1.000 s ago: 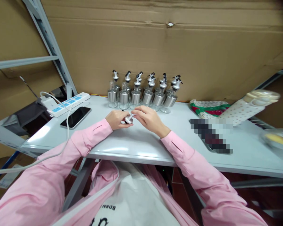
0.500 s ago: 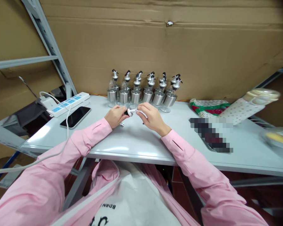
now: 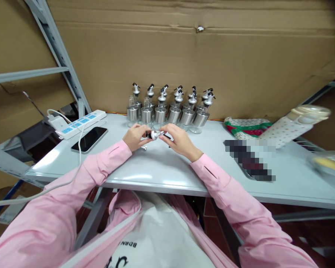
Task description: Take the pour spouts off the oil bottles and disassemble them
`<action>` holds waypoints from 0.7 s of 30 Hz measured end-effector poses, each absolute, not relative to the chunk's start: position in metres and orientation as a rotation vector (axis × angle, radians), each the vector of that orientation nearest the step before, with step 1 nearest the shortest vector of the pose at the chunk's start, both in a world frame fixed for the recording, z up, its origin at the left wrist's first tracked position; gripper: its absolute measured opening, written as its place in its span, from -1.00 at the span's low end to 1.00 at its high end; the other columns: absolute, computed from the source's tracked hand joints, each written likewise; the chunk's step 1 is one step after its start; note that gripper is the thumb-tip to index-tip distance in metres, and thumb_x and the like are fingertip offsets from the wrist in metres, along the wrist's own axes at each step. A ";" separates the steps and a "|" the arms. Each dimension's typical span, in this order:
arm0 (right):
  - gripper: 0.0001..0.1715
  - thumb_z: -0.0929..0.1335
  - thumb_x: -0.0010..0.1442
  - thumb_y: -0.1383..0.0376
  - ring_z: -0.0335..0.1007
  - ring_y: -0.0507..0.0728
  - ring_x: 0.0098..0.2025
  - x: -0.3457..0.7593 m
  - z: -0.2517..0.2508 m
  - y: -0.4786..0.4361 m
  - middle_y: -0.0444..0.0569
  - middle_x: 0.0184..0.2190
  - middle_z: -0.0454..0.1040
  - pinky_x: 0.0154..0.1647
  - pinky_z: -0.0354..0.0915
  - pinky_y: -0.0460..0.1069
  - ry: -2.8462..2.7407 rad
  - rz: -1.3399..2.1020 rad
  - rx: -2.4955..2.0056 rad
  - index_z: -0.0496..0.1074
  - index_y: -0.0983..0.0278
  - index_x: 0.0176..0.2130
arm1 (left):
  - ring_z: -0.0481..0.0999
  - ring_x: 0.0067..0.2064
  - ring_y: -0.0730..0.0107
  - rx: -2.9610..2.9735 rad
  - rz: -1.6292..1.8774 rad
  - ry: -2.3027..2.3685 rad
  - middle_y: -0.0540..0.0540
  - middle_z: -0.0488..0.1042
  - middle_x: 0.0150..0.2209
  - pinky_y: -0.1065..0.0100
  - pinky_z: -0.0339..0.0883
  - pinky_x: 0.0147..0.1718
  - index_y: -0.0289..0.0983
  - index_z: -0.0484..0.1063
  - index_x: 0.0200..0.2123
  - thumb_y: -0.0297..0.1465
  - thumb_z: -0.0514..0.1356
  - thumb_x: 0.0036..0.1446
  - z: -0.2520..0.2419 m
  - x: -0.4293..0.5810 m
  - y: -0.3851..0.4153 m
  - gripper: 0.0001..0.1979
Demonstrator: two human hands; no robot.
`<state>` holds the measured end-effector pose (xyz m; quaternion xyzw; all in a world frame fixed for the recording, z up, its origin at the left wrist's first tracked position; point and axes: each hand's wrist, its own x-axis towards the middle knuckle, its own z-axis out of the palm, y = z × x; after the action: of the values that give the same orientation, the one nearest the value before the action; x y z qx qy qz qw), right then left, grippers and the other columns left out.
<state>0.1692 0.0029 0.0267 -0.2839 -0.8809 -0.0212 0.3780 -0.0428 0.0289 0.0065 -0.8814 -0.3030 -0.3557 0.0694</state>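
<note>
Seated at a pale grey table (image 3: 156, 175), we look down at two pink-sleeved arms meeting in the middle of the frame. At the far left lie a white power strip (image 3: 78, 122) and, just beside it, a dark phone (image 3: 89, 138) lying flat.

Left of centre, our left hand (image 3: 134, 137) is curled narrow, its fingertips pinching one end of a small pourer spout (image 3: 154, 135). The spout is held just above the table, at the centre of the frame, between both hands. Its long axis runs nearly level across the picture. The black end points left into the left hand. The silver end points right and a touch upward.

Our right hand (image 3: 178, 141) closes on that silver end with thumb and forefinger, the other fingers loosely bent.

Behind the hands, toward upper centre, a tight row of glass-and-steel bottles (image 3: 167, 113) stands upright against cardboard. Farther right lies a red, green and white cloth (image 3: 247, 127).

As we judge it, the spout is small and held only by fingertips, so a slip could drop it and let it roll off the table. The bottles stand near the knuckles, so a sudden forward jerk could topple them.
</note>
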 end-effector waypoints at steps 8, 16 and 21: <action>-0.73 0.18 0.26 0.18 0.33 0.12 -0.24 0.170 0.023 0.007 0.04 -0.31 0.42 -0.20 0.24 0.00 -2.231 -0.069 -0.789 0.31 0.29 -0.17 | 0.40 -0.42 0.43 -2.614 -1.140 -0.852 -0.02 0.43 -0.44 0.32 0.19 -0.25 -0.29 0.29 -0.27 -0.22 0.09 0.13 0.009 -0.043 0.025 -0.76; -0.66 0.09 0.30 0.16 0.32 0.13 -0.24 0.173 0.019 0.013 0.05 -0.29 0.41 -0.22 0.24 0.00 -2.224 -0.048 -0.831 0.28 0.28 -0.15 | 0.41 -0.35 0.38 -2.703 -1.174 -0.641 -0.08 0.43 -0.38 0.31 0.24 -0.27 -0.31 0.26 -0.15 -0.38 -0.07 0.17 0.010 -0.042 0.021 -0.78; -0.66 0.08 0.31 0.17 0.33 0.13 -0.22 0.173 0.019 0.012 0.06 -0.27 0.41 -0.21 0.24 0.00 -2.229 -0.032 -0.823 0.28 0.28 -0.14 | 0.41 -0.38 0.40 -2.679 -1.177 -0.648 -0.08 0.43 -0.39 0.33 0.25 -0.29 -0.31 0.28 -0.20 -0.36 -0.03 0.19 0.009 -0.041 0.023 -0.81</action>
<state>0.1727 0.0124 0.0191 -0.3214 -0.8702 -0.0125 0.3732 -0.0414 0.0227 0.0094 -0.8916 -0.2155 -0.3916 0.0723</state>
